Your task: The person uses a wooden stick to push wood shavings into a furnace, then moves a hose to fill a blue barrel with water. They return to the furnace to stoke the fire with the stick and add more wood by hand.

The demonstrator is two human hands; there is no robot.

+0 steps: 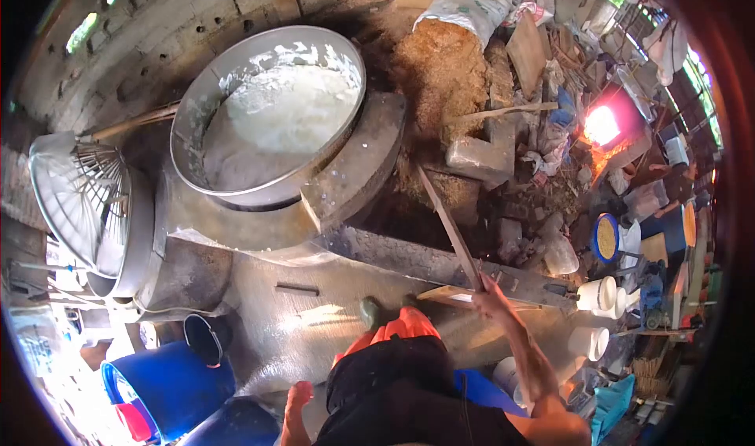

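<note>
My right hand (491, 299) is wrapped round the lower end of a long wooden stick (450, 227). The stick slants up and left, its far end at the dark pit beside the heap of sawdust (444, 68). Low in the view, my left hand (300, 395) hangs beside my body; its fingers are too foreshortened to make out. A large round metal pan (181, 135) with white, steaming liquid sits on the concrete stove (358, 151) at the upper left.
A blue barrel (177, 387) and a dark bucket (206, 341) stand at the lower left. White buckets (596, 295) are at the right. A bright opening (602, 125) glows at the upper right. A low ledge (393, 253) crosses before my feet.
</note>
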